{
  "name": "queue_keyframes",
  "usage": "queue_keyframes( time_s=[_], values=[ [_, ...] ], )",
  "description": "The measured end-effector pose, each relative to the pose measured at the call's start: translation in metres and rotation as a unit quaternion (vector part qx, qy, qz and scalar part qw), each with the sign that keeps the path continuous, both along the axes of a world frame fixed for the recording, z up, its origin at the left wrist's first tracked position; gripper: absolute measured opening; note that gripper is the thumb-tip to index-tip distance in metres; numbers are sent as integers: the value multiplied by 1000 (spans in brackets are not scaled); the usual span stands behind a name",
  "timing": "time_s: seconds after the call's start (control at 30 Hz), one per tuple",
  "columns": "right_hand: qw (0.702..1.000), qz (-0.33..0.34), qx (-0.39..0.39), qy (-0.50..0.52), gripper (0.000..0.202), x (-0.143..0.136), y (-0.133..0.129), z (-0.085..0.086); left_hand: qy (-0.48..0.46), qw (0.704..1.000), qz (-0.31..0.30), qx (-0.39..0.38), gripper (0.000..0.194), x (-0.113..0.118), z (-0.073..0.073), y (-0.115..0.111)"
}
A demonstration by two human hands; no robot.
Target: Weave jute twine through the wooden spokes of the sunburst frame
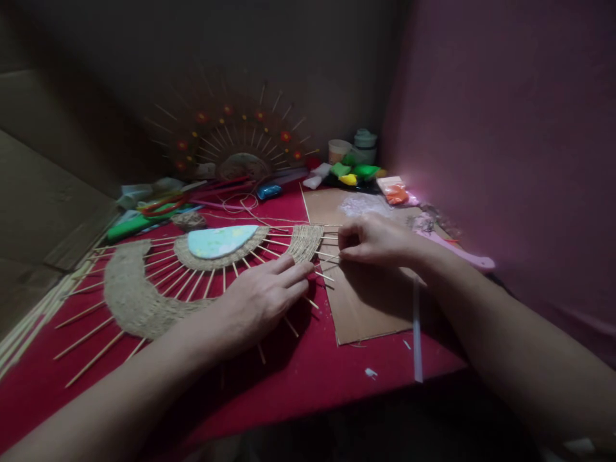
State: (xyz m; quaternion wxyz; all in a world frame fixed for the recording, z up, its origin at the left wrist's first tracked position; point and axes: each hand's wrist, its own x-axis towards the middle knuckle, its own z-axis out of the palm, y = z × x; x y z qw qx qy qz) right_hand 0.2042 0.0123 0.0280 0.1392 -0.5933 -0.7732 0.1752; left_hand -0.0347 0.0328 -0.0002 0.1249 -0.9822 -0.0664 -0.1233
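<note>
A half-round weaving [158,314] of thin wooden sticks and brown twine lies on the red cloth. Its centre is a light blue half-disc [221,242] with a twine border, and a wide woven twine band arcs around it. My left hand [269,298] lies flat across the band's lower right part, fingers stretched out and pressing on it. At the band's right end [306,241], my right hand [368,240] is closed in a pinch by the stick tips. What its fingers pinch is hidden. A loose strand of twine [248,218] runs along the straight top side.
Brown cardboard [370,314] lies under the right stick tips. A finished-looking sunburst piece [245,138] with red flowers leans at the back. Coloured clay packets [349,176], a cup [339,151], a twine ball [189,221], a pink-handled tool [457,252] and a clear stick [417,340] lie around.
</note>
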Motion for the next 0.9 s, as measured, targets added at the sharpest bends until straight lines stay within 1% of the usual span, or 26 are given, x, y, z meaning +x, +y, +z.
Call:
queue_keyframes(
  time_s=[0.07,0.17,0.23,0.33,0.53,0.6,0.67,0.77,0.9],
  values=[
    [999,12,-37,10,12,2,0,2,0,1000,0,2,31,0,-1,1],
    [996,20,-83,-3,13,5,0,4,-1,1000,1,6,30,0,-2,1],
    [995,16,-93,-14,13,5,0,3,0,1000,-1,7,30,0,-2,1],
    [996,10,-82,-28,12,5,0,2,-3,1000,-2,10,30,1,-2,1],
    [998,4,-38,-56,11,2,0,-1,-2,1000,-1,8,33,1,1,0],
    [997,-8,-13,-69,12,1,2,-4,-4,1000,-2,6,32,1,2,0],
    [997,-20,41,-70,13,1,4,-8,-6,1000,-4,7,31,0,2,0],
    [990,-25,131,-46,12,-2,7,-17,-4,1000,-4,10,30,1,2,-1],
    [980,-34,194,-38,13,-8,11,-29,3,1000,-5,-3,29,1,1,-2]
  ],
)
